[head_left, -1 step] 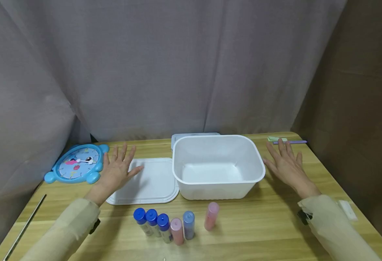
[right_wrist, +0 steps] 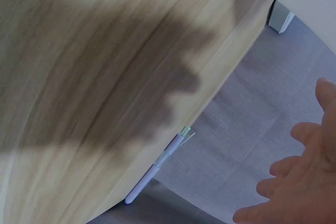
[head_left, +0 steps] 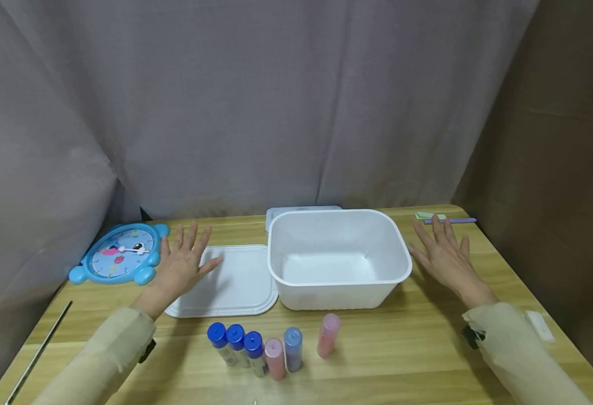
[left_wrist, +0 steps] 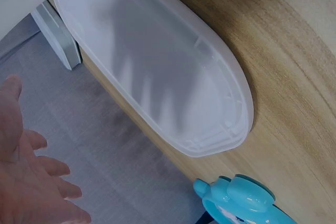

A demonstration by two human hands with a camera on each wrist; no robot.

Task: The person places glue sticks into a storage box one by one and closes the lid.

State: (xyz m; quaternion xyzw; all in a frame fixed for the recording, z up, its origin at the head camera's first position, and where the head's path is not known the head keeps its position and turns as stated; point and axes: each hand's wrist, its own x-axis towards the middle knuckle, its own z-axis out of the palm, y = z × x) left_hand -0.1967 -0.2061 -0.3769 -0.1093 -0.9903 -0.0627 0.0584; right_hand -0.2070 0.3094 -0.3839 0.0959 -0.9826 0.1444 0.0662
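Observation:
My left hand [head_left: 179,268] hovers with spread fingers above the white lid [head_left: 240,281], casting a shadow on it in the left wrist view. On the other side my right hand [head_left: 448,260] is held over the table with fingers apart, just right of the white bin [head_left: 334,295]; it holds nothing. In front of the bin stand several small capped tubes: blue-capped ones [head_left: 217,336], a pink one [head_left: 275,360], a light blue one [head_left: 293,350] and, a little apart, another pink one [head_left: 329,336].
A blue clock [head_left: 119,253] lies at the back left. A metal rod [head_left: 38,353] runs along the left edge. Behind the right hand are a purple pen [head_left: 460,220] and a green item [head_left: 422,215]. A white block [head_left: 540,326] lies by the right sleeve. A pale box [head_left: 303,208] sits behind the bin.

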